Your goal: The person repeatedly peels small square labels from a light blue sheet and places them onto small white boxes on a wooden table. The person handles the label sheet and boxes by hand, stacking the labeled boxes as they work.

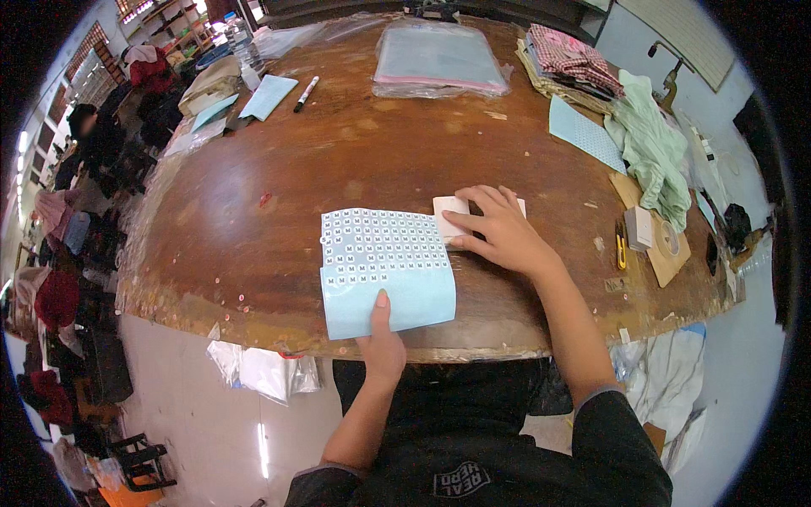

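My left hand (383, 339) grips the near edge of a light-blue sheet of round stickers (386, 253), with the thumb on top and the fingers hidden beneath. White dots printed with a letter fill most of its upper part, with a few gaps; the lower part is bare backing. Beside the sheet's upper right corner, my right hand (500, 228) rests over a white stack of small cards or a flat box (451, 212). Its fingers are spread across the top, and the palm covers much of the stack, so whether it is gripped does not show.
A marker (306, 94), blue sheets (268, 97) and a plastic-wrapped stack (438, 57) lie farther back on the wooden table (380, 152). To the right are folded checked cloths (573, 60), green fabric (652, 146), a yellow cutter (620, 246), a small box (638, 228) and a tape roll (666, 237).
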Demonstrator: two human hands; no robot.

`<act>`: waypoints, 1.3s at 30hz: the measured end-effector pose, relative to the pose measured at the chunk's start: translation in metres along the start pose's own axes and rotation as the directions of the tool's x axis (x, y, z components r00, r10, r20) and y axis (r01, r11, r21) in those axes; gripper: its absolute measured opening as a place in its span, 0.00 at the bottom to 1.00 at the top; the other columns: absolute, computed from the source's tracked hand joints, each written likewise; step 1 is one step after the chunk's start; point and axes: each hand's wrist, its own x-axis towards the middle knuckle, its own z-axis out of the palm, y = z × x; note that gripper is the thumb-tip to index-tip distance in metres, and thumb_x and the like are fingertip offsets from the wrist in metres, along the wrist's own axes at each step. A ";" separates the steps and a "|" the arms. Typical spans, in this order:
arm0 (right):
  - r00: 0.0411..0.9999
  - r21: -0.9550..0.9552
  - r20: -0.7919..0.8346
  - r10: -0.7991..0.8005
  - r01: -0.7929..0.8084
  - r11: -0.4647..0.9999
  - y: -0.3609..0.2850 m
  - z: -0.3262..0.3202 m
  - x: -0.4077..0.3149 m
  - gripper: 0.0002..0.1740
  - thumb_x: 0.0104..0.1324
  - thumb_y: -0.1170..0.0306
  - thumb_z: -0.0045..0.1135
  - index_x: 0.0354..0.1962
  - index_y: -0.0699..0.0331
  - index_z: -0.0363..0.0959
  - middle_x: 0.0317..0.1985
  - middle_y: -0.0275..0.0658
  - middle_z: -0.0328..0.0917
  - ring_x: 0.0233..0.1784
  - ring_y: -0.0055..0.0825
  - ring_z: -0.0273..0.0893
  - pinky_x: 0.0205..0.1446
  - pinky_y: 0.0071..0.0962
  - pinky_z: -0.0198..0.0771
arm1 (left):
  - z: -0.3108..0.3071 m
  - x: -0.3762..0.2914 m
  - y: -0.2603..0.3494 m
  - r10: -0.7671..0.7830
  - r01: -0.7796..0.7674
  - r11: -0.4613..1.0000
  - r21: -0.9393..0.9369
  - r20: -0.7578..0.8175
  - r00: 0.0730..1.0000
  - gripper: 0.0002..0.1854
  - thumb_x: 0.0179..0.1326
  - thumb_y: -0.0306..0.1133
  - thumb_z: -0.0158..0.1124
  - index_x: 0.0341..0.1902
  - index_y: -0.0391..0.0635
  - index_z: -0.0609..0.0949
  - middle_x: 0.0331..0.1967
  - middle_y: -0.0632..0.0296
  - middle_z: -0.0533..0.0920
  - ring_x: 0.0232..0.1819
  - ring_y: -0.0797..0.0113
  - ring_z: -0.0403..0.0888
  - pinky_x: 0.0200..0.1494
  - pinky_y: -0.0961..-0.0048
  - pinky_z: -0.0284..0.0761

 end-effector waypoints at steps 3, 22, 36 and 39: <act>0.999 -0.027 -0.028 -0.031 0.030 0.999 0.004 0.004 -0.002 0.23 0.66 0.55 0.60 0.56 0.53 0.81 0.61 0.45 0.71 0.67 0.42 0.65 0.72 0.48 0.52 | 0.003 -0.002 0.004 -0.015 0.015 1.000 0.015 -0.011 1.000 0.33 0.66 0.35 0.64 0.71 0.41 0.65 0.65 0.56 0.72 0.66 0.61 0.70 0.71 0.60 0.64; 0.978 0.043 -0.146 0.148 -0.143 0.989 0.035 -0.032 -0.067 0.23 0.63 0.58 0.66 0.54 0.56 0.80 0.66 0.47 0.70 0.67 0.49 0.67 0.71 0.45 0.61 | 0.010 -0.004 0.012 0.001 -0.006 0.995 0.104 0.053 0.999 0.28 0.71 0.34 0.61 0.70 0.33 0.67 0.66 0.53 0.72 0.66 0.64 0.70 0.70 0.66 0.63; 0.949 0.133 -0.313 0.045 -0.003 0.991 -0.015 -0.030 -0.037 0.17 0.61 0.65 0.67 0.47 0.63 0.80 0.55 0.45 0.78 0.60 0.46 0.73 0.66 0.43 0.67 | 0.005 0.004 0.003 0.082 -0.086 0.995 0.043 0.091 0.993 0.30 0.69 0.28 0.62 0.72 0.36 0.64 0.66 0.54 0.72 0.67 0.62 0.70 0.71 0.62 0.64; 0.939 0.267 -0.340 -0.046 0.144 0.953 -0.067 -0.014 -0.019 0.12 0.62 0.68 0.65 0.41 0.65 0.79 0.43 0.44 0.82 0.51 0.44 0.78 0.58 0.43 0.72 | 0.004 0.003 0.001 0.115 -0.130 0.986 0.102 0.139 0.984 0.28 0.71 0.31 0.61 0.70 0.34 0.66 0.65 0.53 0.73 0.65 0.63 0.71 0.69 0.64 0.65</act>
